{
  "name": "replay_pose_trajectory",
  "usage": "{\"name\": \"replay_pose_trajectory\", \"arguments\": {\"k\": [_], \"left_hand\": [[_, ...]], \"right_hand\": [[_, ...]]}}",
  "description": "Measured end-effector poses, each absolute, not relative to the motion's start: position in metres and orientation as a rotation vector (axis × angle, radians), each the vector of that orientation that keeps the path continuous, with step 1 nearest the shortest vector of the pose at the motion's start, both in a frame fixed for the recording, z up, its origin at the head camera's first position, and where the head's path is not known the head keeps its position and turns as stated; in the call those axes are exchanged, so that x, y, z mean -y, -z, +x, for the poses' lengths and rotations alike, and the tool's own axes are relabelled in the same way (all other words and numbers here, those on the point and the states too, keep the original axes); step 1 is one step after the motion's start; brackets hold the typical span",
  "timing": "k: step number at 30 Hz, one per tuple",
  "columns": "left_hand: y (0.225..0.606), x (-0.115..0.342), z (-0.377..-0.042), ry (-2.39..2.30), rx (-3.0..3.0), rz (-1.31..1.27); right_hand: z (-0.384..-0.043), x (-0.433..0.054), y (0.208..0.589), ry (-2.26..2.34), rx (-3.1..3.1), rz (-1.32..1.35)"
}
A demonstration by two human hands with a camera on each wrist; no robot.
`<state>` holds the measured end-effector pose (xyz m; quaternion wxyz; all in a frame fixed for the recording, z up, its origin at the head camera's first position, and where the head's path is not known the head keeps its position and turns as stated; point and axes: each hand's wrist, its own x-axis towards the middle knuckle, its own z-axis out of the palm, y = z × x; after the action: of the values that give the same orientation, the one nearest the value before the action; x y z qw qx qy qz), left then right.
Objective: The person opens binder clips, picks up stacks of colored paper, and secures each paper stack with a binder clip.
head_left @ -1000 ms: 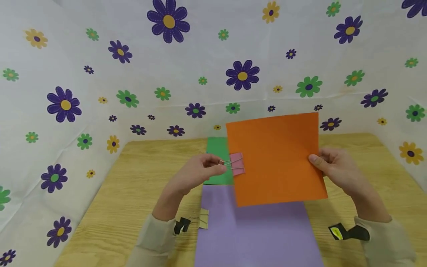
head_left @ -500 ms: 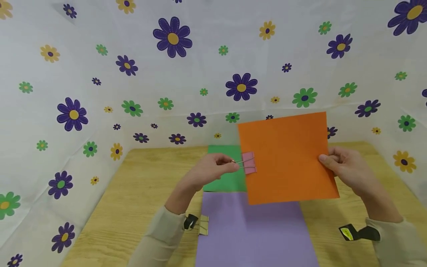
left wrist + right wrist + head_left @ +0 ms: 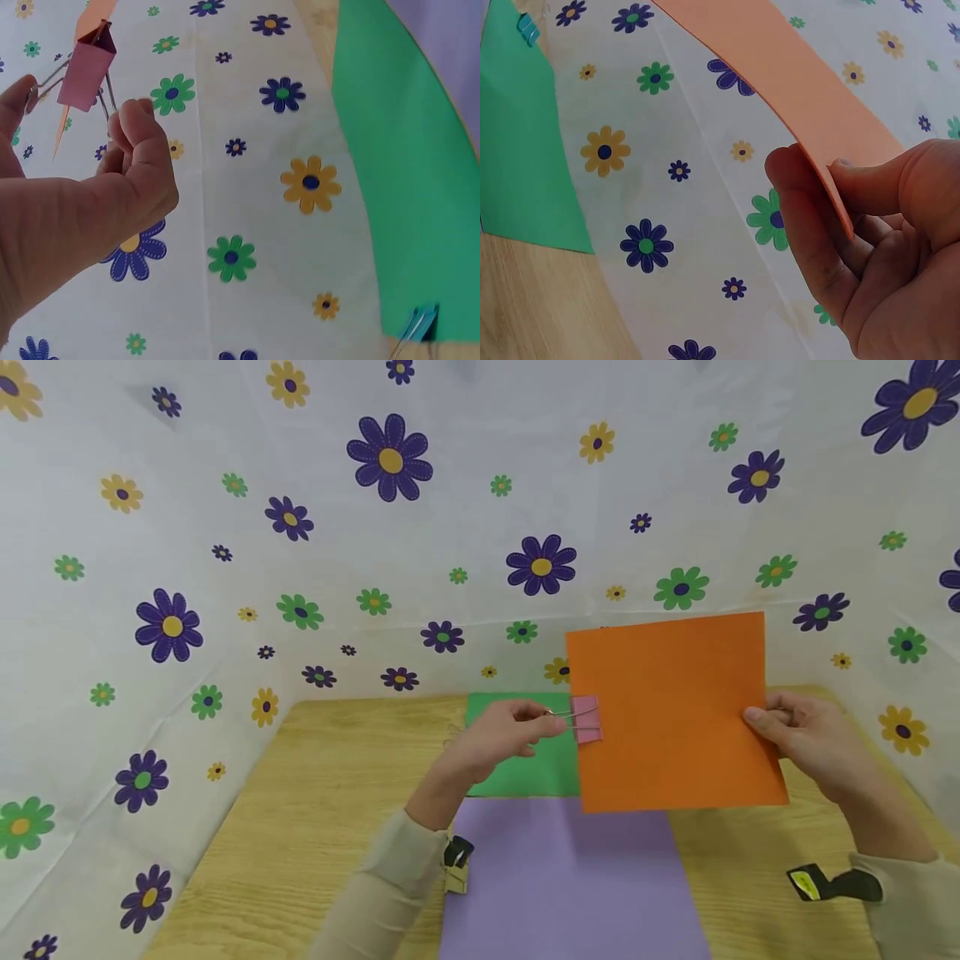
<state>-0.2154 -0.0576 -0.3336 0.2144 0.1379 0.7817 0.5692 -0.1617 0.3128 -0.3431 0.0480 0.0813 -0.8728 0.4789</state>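
My left hand pinches the wire handles of a pink binder clip, its thumb on one handle and its fingers on the other. The clip sits on the left edge of an orange sheet, which is held up above the table and slightly bowed. At the sheet's right edge, my right hand grips it between thumb and fingers. In the left wrist view the pink clip shows from its spine end, with the orange sheet running behind it.
Beneath lie a green sheet and a purple sheet on the wooden table. A yellow binder clip is on the purple sheet's left edge, partly hidden by the left wrist strap. A blue clip grips the green sheet. Flowered cloth stands behind.
Both hands have moved to the right in the head view, carrying the orange sheet and pink clip along. More of the green sheet shows now, and the head view has tilted upward a little.
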Motion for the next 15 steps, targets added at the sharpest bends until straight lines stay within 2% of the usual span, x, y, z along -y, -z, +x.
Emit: {"name": "replay_pose_trajectory", "arguments": {"k": [7, 15], "left_hand": [[0.344, 0.035, -0.218, -1.828, -1.998, 0.274], [0.356, 0.016, -0.219, -1.789, -2.055, 0.246]], "right_hand": [[-0.16, -0.324, 0.351, -1.537, 2.662, 0.212], [-0.155, -0.341, 0.361, -1.495, 2.725, 0.076]]}}
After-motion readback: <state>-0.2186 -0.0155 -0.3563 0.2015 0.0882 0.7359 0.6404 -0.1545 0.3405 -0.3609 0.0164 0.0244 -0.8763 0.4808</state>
